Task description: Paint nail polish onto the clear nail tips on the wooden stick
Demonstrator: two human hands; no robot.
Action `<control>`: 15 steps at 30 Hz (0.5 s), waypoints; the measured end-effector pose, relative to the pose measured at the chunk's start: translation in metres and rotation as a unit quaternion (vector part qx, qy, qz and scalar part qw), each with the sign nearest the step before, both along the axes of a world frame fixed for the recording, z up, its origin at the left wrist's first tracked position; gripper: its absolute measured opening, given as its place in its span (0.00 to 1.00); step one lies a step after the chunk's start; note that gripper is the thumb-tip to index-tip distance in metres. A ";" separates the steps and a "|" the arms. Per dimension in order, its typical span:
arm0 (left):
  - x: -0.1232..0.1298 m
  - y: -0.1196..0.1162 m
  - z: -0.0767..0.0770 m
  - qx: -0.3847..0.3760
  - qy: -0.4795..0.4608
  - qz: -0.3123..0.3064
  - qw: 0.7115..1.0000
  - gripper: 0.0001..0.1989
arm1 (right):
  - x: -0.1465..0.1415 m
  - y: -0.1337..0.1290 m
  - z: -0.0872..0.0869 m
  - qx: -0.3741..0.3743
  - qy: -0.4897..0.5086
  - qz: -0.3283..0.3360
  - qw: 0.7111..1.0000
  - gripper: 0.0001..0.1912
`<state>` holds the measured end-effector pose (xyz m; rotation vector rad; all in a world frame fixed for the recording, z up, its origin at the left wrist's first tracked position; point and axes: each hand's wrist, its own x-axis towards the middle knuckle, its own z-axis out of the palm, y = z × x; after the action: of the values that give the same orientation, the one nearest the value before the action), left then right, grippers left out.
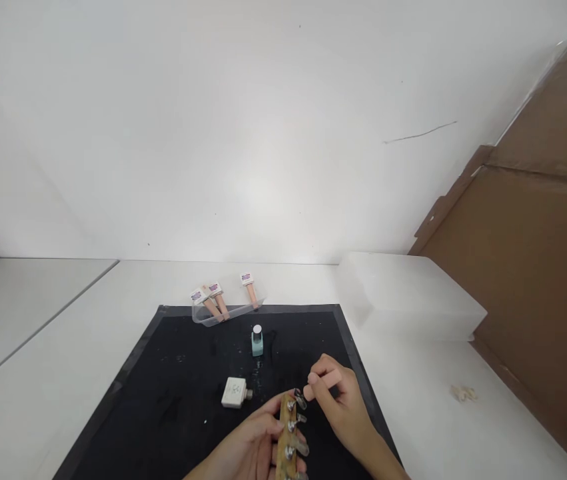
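My left hand (248,440) is wrapped round a wooden nail-tip holder (283,437) with a row of metal studs. Clear nail tips (302,448) stick out from its right side, and its lower end runs out of the picture. In my right hand (340,407), pinched between thumb and fingers, is a peach nail polish brush cap (332,379). Its tip end is close to the top nail tip (300,398), which looks dark; whether the bristles touch it I cannot tell. A white polish bottle (234,393) lies nearby on its side, neck to the right.
A teal bottle with a white cap (257,343) stands on the black mat (188,373). Behind it, a clear plastic tray (236,313) holds white bottles with peach caps. To the right are a white block (408,293), a crumpled pale scrap (463,393) and a cardboard wall (533,267).
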<state>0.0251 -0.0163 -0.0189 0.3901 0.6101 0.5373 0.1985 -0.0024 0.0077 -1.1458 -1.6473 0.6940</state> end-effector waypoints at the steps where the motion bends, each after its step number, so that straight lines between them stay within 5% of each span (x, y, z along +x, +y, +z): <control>1: 0.000 0.000 -0.002 0.001 -0.007 0.002 1.000 0.35 | 0.000 0.000 0.000 0.001 0.001 0.000 1.000 0.16; 15: 0.002 0.000 -0.002 0.003 -0.005 -0.009 1.000 0.36 | -0.002 0.001 0.002 0.000 0.017 0.013 1.000 0.19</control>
<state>0.0271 -0.0161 -0.0214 0.3984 0.5954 0.5247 0.1966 -0.0018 0.0093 -1.1086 -1.6355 0.7266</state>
